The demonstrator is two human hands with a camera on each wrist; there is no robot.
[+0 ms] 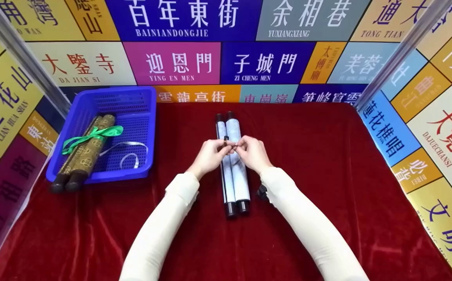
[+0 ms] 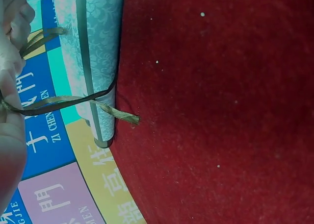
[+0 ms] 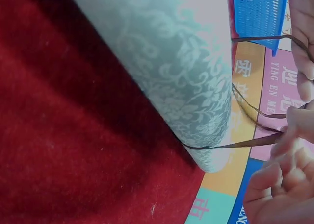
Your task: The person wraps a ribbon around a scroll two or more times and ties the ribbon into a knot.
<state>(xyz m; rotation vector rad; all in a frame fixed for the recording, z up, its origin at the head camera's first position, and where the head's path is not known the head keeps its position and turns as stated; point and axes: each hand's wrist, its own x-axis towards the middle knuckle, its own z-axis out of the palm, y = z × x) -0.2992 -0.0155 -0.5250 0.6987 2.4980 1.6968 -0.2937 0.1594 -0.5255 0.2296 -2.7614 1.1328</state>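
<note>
A light blue patterned scroll (image 1: 240, 179), rolled from both ends into two side-by-side rolls with black knobs, lies on the red cloth. Over its middle, my left hand (image 1: 211, 151) and right hand (image 1: 254, 152) meet, fingertips close together. Between them they pinch a thin dark brown ribbon (image 3: 245, 142). In the right wrist view the ribbon passes round the scroll's patterned side and runs up to the fingers of the right hand (image 3: 282, 187). One ribbon end (image 2: 125, 115) hangs loose beside the roll in the left wrist view. The knot itself is too small to make out.
A blue plastic basket (image 1: 152, 136) stands at the left. Inside lean brown-gold scroll rolls (image 1: 89, 150) tied with a green ribbon (image 1: 110, 131), their dark knobs over the near rim. A white ribbon (image 1: 132, 143) lies there too. Red velvet (image 1: 307, 156) covers the table; printed panels surround it.
</note>
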